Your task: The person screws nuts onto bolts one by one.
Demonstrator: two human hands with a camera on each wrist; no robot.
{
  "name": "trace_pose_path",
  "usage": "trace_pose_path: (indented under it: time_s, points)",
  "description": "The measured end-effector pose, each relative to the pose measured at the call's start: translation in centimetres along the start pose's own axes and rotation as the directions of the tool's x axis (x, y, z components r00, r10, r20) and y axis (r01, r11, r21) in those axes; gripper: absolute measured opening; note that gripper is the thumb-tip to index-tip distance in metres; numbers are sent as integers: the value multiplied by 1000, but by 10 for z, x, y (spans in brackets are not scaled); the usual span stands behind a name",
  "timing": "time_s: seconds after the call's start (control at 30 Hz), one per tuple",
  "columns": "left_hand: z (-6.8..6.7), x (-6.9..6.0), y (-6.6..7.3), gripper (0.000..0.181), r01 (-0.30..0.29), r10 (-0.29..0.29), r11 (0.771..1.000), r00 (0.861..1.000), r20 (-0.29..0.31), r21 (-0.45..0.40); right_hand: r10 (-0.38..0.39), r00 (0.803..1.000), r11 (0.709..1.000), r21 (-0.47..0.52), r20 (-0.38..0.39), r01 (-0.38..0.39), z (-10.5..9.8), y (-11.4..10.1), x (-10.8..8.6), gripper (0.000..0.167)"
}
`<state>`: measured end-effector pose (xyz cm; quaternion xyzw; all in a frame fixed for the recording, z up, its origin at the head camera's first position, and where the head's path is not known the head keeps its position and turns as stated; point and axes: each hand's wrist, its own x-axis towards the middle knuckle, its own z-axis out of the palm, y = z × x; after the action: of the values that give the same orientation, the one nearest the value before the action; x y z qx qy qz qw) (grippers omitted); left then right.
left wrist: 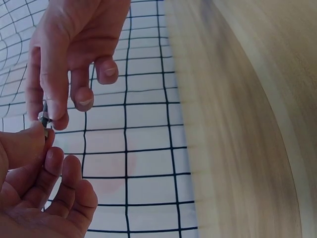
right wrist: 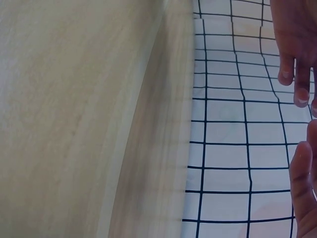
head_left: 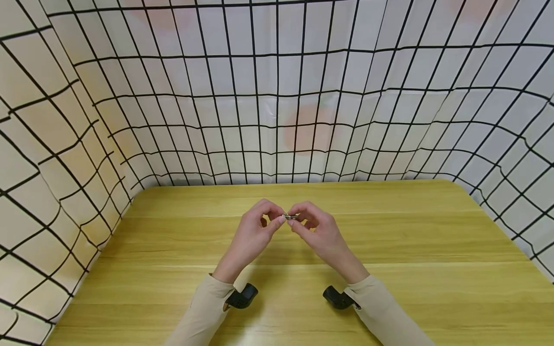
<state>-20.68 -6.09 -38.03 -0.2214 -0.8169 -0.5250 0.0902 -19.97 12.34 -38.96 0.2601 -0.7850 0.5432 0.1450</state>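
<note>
While the left hand (head_left: pixel 254 229) pinches a small metal piece (head_left: pixel 290 217), right hand (head_left: pixel 319 231) pinching its other end

Yellow-brown, wood-grained worktop (head_left: pixel 415 250), viewed from above. Spreads across the lower part of the head view, widening toward the near side. Ends at the back in a nearly straight edge with rounded corners. Shows long grain streaks and paler bands running from side to side. Bears a soft shadow (head_left: pixel 277 274) near its middle. Looks paler in both wrist views.
</note>
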Motion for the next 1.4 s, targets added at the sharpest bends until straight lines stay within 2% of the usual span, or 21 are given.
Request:
trace_pose_path:
  time_s: [0.17, 0.43, 0.67, 0.9, 1.07, 1.17, 1.33, 1.4]
  points:
    - [0, 0, 0, 3, -1, 1, 1000, 1000, -4, -2, 15, 1000, 1000, -6, -4, -15, 0, -8, 0, 15]
    - [2, 0, 0, 7, -9, 9, 1000, 1000, -12, -22, 75, 997, 996, 42, -8, -75, 2, 17, -1, 6]
    - [2, 0, 0, 3, -13, 13, 1000, 1000, -1, -10, 51, 999, 997, 57, -2, -51, 1, 19, -1, 10]
    - [-1, 1, -1, 5, -11, 11, 1000, 1000, -13, -2, -20, 1000, 1000, -4, -5, 19, -2, 20, 1, 29]
    - [-1, 1, -1, 4, -11, 11, 1000, 1000, -10, -10, -67, 998, 997, -34, -2, 67, -1, 20, 2, 24]
    - [-1, 0, -1, 5, -10, 10, 1000, 1000, -10, -7, -78, 997, 996, -43, -9, 77, -1, 11, 2, 20]
    - [0, 1, 0, 2, -11, 11, 1000, 1000, -19, -2, -52, 999, 998, -35, -10, 51, -2, -9, 1, 16]
    - [0, 1, 1, 2, -10, 10, 1000, 1000, -19, 0, -31, 999, 999, -24, -8, 30, -1, -3, 1, 14]
